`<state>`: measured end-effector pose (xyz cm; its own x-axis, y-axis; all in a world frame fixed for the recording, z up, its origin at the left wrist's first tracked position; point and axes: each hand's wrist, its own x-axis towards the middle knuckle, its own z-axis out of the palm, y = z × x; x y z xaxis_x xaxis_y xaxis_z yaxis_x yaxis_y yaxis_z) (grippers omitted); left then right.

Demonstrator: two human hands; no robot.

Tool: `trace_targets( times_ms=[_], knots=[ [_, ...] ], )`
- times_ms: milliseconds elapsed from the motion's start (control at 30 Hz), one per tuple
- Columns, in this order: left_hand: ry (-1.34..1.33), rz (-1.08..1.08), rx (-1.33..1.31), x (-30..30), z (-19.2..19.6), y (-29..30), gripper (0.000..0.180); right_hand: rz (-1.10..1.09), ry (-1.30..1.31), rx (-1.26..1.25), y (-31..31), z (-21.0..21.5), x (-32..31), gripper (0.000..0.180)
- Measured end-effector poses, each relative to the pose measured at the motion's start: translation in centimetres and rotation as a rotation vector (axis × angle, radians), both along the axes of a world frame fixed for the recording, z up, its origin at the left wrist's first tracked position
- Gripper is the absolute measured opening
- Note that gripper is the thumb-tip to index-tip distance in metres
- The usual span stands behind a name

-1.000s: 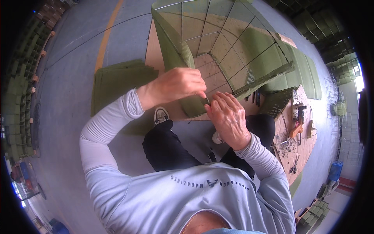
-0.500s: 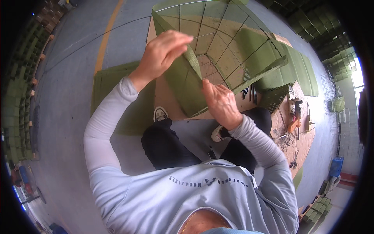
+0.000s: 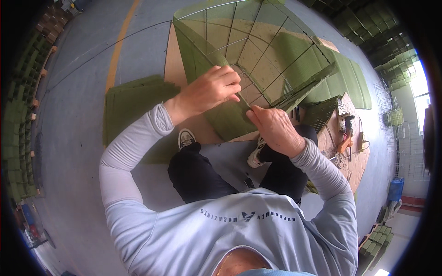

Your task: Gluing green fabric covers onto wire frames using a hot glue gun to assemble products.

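A wire frame covered in green mesh (image 3: 202, 50) stands open-topped in front of me, its near side folded over along an edge wire. With thumb and fingers, my right hand (image 3: 277, 129) pinches the mesh edge at the near corner. Just left of it, my left hand (image 3: 207, 91) is closed over the same edge, fingers curled together. Whatever lies between those fingers is too small or hidden to make out. Through the mesh, the wire grid of the frame's sides and bottom shows.
Cardboard (image 3: 172, 55) lies beneath the frame. Flat green mesh sheets (image 3: 133, 108) lie left, and a green mesh panel (image 3: 350, 78) lies right. An orange-handled tool (image 3: 344, 143) rests on a board (image 3: 359, 163) at right. Green stacks (image 3: 18, 110) line the far left.
My left hand has come down and right, from raised above the mesh to the edge beside my right hand. My right hand has shifted slightly right and nearer, still at the edge.
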<state>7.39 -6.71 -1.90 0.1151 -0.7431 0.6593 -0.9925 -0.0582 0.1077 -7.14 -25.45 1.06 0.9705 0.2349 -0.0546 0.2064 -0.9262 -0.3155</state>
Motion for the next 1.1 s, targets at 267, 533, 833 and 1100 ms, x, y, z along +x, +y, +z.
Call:
trace_targets(
  times_ms=[267,533,833,1100],
  knots=[
    [0.271,-0.254,0.437,4.1,1.8,-0.3,0.019,-0.064,-0.329,0.192,3.2,-2.1,2.7,0.019],
    [-0.087,-0.055,0.004,3.0,1.8,1.9,0.032,-0.148,-0.24,0.212,2.2,-2.4,2.9,0.025],
    [-0.024,-0.27,0.381,5.0,2.6,-0.7,0.014,-0.102,-0.018,0.283,1.7,-0.5,2.9,0.028],
    [0.26,-0.196,0.344,7.3,3.8,1.5,0.034,-0.05,-0.224,0.161,2.9,-1.3,6.6,0.015]
  ],
)
